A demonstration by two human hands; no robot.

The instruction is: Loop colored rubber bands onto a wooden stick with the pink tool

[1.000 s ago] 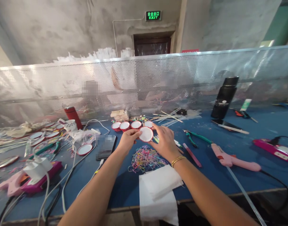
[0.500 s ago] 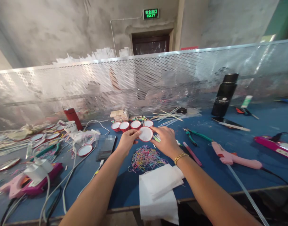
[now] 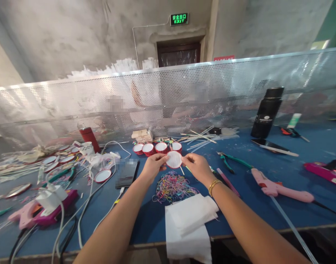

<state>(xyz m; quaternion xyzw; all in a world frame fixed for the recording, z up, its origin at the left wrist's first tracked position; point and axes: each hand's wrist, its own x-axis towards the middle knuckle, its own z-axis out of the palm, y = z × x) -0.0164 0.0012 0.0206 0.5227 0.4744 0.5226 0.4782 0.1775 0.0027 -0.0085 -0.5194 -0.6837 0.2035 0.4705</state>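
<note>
Between my hands is a small round disc [image 3: 174,159] with a white face and a red rim. My left hand [image 3: 154,165] pinches its left edge, and my right hand [image 3: 196,165], with a gold bracelet at the wrist, pinches its right edge. Just behind it stand several red cups with white tops [image 3: 148,148]. A tangle of coloured threads [image 3: 173,187] lies on the blue table below the disc. White cloth [image 3: 187,216] lies at the front edge, partly hanging over it.
To the right are green-handled pliers [image 3: 230,161], a pink glue gun [image 3: 280,189] and a black bottle [image 3: 267,113]. On the left lie a dark phone [image 3: 127,174], white cables, a power strip [image 3: 58,207] and a red bottle [image 3: 89,139].
The right hand's fingers have drawn closer together at the disc's right edge. The whole view has shifted slightly, and the disc is still held by both hands.
</note>
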